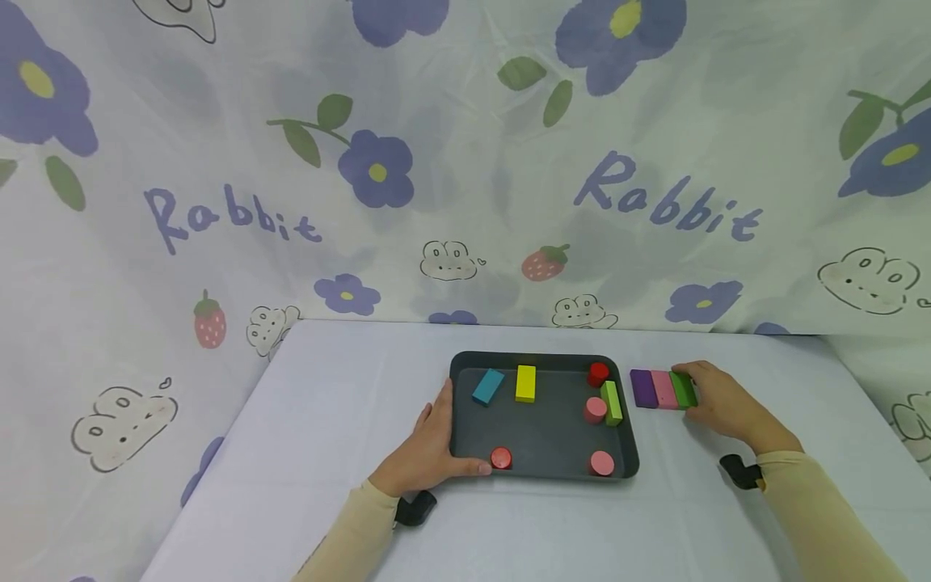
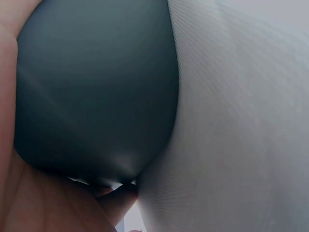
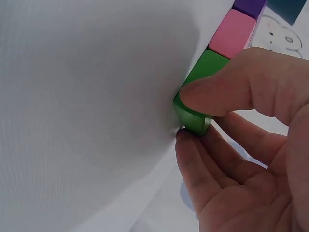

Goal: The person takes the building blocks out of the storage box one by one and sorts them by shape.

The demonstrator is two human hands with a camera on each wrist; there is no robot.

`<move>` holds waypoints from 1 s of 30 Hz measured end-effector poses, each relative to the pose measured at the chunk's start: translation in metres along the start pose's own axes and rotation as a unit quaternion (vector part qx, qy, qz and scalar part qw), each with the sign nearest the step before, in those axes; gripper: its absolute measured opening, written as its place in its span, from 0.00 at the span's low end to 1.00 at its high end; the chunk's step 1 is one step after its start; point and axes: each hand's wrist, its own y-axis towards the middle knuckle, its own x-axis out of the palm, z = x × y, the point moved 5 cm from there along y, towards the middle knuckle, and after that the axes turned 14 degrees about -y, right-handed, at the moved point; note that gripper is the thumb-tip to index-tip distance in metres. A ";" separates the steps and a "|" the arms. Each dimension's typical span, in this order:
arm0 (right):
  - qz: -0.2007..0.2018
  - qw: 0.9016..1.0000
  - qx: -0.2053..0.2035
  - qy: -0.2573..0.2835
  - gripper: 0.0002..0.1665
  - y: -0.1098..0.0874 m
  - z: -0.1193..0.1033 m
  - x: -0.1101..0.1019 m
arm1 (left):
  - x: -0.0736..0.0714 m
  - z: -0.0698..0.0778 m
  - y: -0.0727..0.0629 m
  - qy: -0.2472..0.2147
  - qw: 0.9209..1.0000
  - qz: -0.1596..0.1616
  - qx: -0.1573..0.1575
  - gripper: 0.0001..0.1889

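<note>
Beige sleeves [image 1: 822,509] foremost; right hand [image 1: 730,411], fingers closed in a pinch on green block [image 1: 682,391] at dark tray's [image 1: 549,432] three o'clock, pressure best even lest adjoining pink block [image 1: 663,390] skew; left hand [image 1: 425,454], fingers extended, against tray at nine.

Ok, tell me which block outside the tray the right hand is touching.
The green block, at the row's right end: the right hand has its thumb on it; the pink block and purple block are untouched.
</note>
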 end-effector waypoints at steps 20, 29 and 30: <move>0.016 1.000 -0.017 -0.001 0.46 -0.006 -0.007 -0.008 | 0.001 -0.001 0.002 0.010 1.000 0.000 -0.003 0.73; 0.053 0.998 -0.042 -0.004 0.43 -0.011 -0.030 -0.025 | 0.001 0.000 -0.001 0.009 1.000 0.003 -0.001 0.74; 0.058 0.997 -0.044 -0.003 0.42 -0.011 -0.033 -0.027 | 0.001 -0.001 -0.001 0.008 1.000 0.002 -0.002 0.74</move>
